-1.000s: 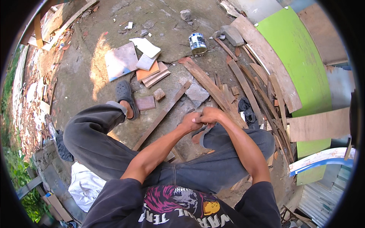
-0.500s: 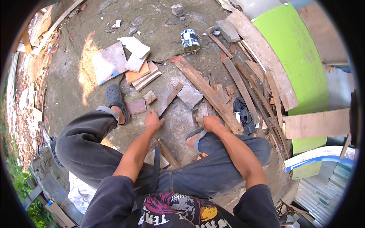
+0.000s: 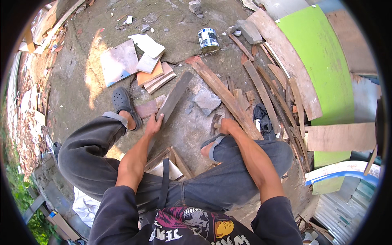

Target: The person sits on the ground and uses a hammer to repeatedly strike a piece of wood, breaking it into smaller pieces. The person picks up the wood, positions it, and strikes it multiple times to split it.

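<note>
Head view: left hand (image 3: 153, 124) is wrapped round a long grey plank (image 3: 176, 93), hand at 9 o'clock from centre, plank slanting up to nearly 12. Right hand (image 3: 229, 126) at 3 has a grip on what looks like a hammer (image 3: 215, 121), well apart from the plank. Down at 7 there's a wooden frame (image 3: 182, 162), strips meeting at a corner, so I'd call that bit put together, can't tell how firmly tho. Plank's not fixed to anything I can see
</note>
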Demonstrator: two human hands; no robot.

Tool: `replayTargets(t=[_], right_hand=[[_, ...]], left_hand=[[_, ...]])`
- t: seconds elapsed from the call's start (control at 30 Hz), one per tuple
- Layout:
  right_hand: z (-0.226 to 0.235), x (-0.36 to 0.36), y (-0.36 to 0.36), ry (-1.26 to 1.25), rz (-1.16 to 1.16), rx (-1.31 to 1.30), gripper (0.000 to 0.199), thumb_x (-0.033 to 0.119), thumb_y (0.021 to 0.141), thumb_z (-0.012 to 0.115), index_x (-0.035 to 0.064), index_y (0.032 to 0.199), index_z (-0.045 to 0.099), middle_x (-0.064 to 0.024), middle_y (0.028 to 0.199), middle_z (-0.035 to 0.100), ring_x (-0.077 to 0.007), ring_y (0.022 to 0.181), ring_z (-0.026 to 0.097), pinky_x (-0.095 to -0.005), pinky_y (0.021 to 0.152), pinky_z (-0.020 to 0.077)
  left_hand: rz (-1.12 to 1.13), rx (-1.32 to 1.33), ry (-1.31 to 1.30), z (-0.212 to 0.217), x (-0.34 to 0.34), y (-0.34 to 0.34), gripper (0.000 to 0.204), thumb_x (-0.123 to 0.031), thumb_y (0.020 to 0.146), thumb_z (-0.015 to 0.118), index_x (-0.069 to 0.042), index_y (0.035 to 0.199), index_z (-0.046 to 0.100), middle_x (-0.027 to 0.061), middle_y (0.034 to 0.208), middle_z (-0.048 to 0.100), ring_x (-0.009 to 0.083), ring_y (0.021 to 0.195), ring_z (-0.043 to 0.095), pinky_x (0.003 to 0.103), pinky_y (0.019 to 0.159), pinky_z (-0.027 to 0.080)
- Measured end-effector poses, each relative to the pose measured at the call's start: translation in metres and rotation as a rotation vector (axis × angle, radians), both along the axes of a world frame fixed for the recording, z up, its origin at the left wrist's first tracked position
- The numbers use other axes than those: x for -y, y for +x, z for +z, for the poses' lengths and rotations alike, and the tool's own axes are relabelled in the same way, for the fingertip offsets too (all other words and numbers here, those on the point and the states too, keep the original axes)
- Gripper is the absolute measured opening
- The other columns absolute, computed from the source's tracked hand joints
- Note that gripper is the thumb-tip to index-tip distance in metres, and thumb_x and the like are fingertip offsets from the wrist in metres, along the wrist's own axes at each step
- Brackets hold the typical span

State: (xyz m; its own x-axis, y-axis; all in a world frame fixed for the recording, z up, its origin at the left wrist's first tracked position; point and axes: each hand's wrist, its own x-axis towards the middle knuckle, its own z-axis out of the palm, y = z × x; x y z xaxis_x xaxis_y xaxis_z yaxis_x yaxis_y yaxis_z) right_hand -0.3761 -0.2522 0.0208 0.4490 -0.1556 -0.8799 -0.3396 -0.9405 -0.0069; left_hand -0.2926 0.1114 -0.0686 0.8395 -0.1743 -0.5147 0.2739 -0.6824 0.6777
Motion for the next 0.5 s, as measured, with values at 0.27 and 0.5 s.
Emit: replayTargets(t=[0.27,0.5], right_hand=[[-0.007,0.012,-0.014,0.031,-0.257,-0.243,0.028,0.026,0.078,0.065,-0.0016,0.078,0.070,-0.0137,0.071,0.069,-0.0257,0.066,0.068,-0.0398,0.069,0.0530],[-0.010,0.028,-0.041,0.065,-0.178,0.010,0.031,0.029,0.081,0.070,-0.0022,0.084,0.068,-0.0176,0.074,0.068,-0.0303,0.065,0.067,-0.0415,0.062,0.0532]], left_hand=[[0.032,0.053,0.037,0.027,0.021,0.027,0.066,-0.057,0.095,0.045,-0.001,0.128,0.053,0.0321,0.116,0.061,0.0446,0.112,0.059,0.044,0.097,0.043],[0.120,0.214,-0.141,0.035,0.046,0.054,0.066,-0.058,0.095,0.045,0.003,0.114,0.064,0.0299,0.107,0.066,0.0408,0.107,0.062,0.042,0.092,0.045]])
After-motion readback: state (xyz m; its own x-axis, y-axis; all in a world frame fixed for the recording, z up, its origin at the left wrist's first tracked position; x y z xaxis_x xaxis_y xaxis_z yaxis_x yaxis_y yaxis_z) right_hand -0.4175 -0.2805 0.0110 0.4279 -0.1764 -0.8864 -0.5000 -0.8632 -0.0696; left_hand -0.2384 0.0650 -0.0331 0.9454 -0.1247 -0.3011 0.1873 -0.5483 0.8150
